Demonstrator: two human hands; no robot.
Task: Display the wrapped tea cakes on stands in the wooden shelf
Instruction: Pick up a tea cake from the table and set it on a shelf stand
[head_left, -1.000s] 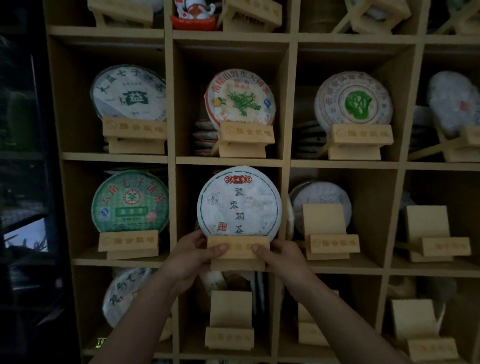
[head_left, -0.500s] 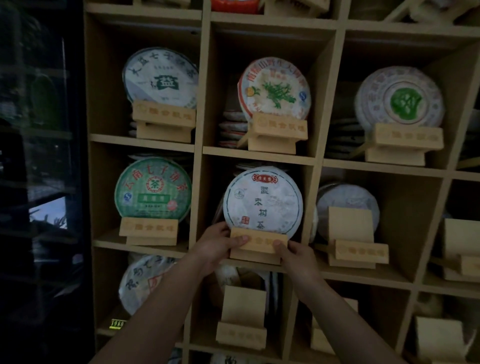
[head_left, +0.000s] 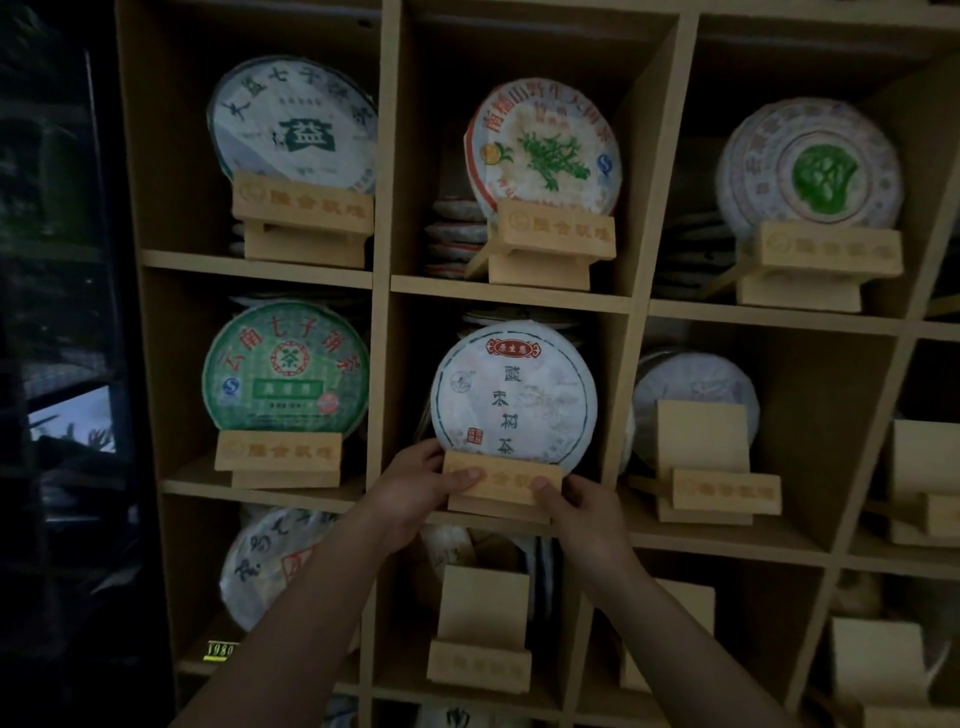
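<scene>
While both hands gripped the wooden stand (head_left: 503, 486), the white-wrapped tea cake (head_left: 514, 392) stood upright on it in the middle cell of the wooden shelf (head_left: 384, 249). The left hand (head_left: 415, 493) curled round the stand's left end with its thumb pressed flat on the engraved front lip; the right hand (head_left: 579, 512) did the same at the right end. The stand was pale, matte, square-cut wood, its base resting on the front edge of the cell floor. The cake was a flat round disc in crinkled paper, printed with a red seal and dark characters.

Behind the cake, a stack of wrapped discs (head_left: 519, 317) lay flat and showed just above its rim. Left of the cake, a green-wrapped cake (head_left: 285, 371) sat on its own stand. Right of it, an empty stand (head_left: 714, 462) stood in front of a pale cake (head_left: 696, 384), partly hiding it. Above it, a cake with a green plant print (head_left: 543, 148) leaned on a stand. Below it, both forearms crossed in front of the lower cells, where another empty stand (head_left: 480, 631) stood.
</scene>
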